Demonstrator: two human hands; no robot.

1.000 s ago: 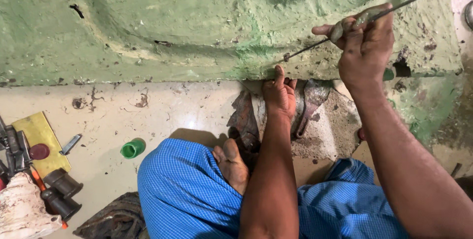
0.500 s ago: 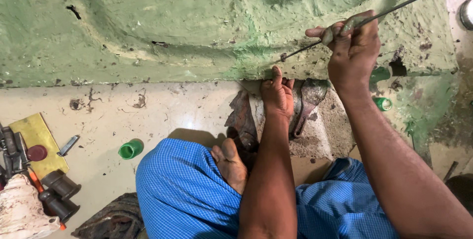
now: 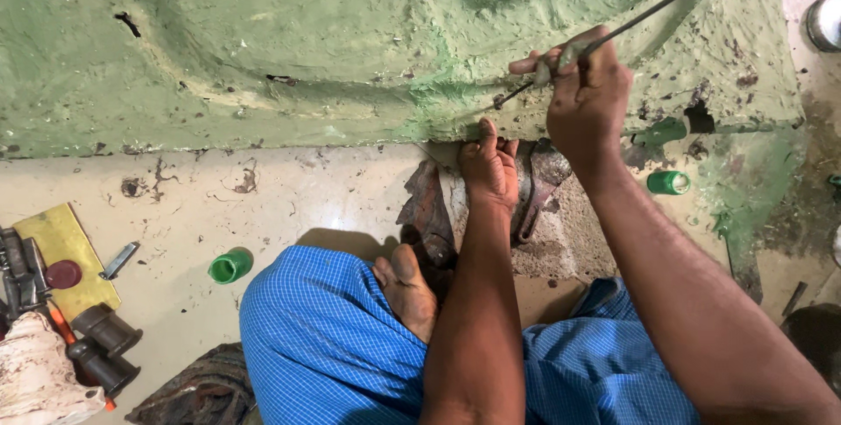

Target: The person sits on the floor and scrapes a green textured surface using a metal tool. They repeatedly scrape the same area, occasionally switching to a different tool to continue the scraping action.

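Observation:
My right hand (image 3: 585,96) is closed around a thin dark metal rod (image 3: 657,6) with a looped end at the upper right. The rod's tip (image 3: 501,102) rests against the lower edge of a large rough green moulded slab (image 3: 307,48). My left hand is out of sight. My bare foot (image 3: 491,166) presses its toes against the slab's edge just below the rod tip. It stands on dark curved metal pieces (image 3: 429,215). My other foot (image 3: 407,289) is tucked against my blue checked cloth (image 3: 324,337).
Two green caps (image 3: 229,265) (image 3: 668,182) lie on the pale floor. At the left sit a yellow board (image 3: 54,237) with hand tools, dark sockets (image 3: 105,342) and a white lump (image 3: 39,386). A metal can (image 3: 823,22) stands at the upper right.
My right hand has shifted left along the rod, closer to its tip at the slab's edge. The foot has stayed where it was.

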